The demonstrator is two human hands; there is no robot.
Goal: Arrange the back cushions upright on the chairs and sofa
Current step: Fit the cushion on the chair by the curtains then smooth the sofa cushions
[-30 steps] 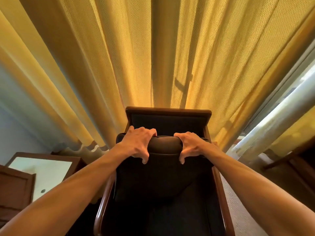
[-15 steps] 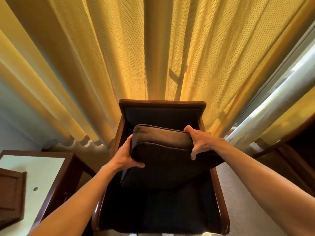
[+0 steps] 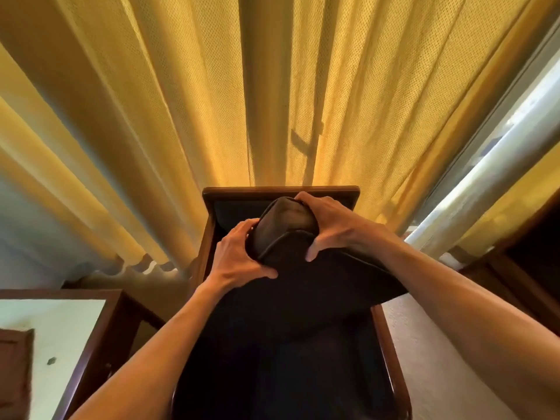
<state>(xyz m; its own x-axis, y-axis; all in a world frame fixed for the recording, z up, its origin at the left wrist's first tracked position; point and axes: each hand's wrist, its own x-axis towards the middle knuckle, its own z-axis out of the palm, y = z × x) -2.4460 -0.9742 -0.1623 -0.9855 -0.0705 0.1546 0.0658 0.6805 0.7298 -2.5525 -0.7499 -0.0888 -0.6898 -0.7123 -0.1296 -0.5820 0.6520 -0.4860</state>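
Far left: wooden counter [image 3: 54, 331] with a pale top, a dark brown panel [image 3: 15, 371] lying at its near left corner. It shows larger and nearer the frame edge than half a second ago; view has shifted.

Left hand [image 3: 239, 256]: fingers wrapped round the left corner of the cushion [image 3: 303, 286], thumb pressed across its dark front face. A second ago this hand gripped the top edge from above; half a second ago it cupped the left side lower down. Now it sits higher, close to the other hand.

Cushion: dark brown, held above the seat of the chair [image 3: 281, 192], tilted, with one narrow end turned up toward the chair's wooden top rail. Its lower right corner juts out past the right armrest. Earlier its long top edge ran level between the hands; now it is rotated, so a short end faces up. Not yet against the backrest.

Right hand [image 3: 330, 225]: fingers spread over the raised end, fingertips curled down on the front face, thumb behind near the top rail. The hands are much closer together than before.

Behind: yellow curtain [image 3: 181, 101] in folds; bright window strip [image 3: 491, 177] far right.
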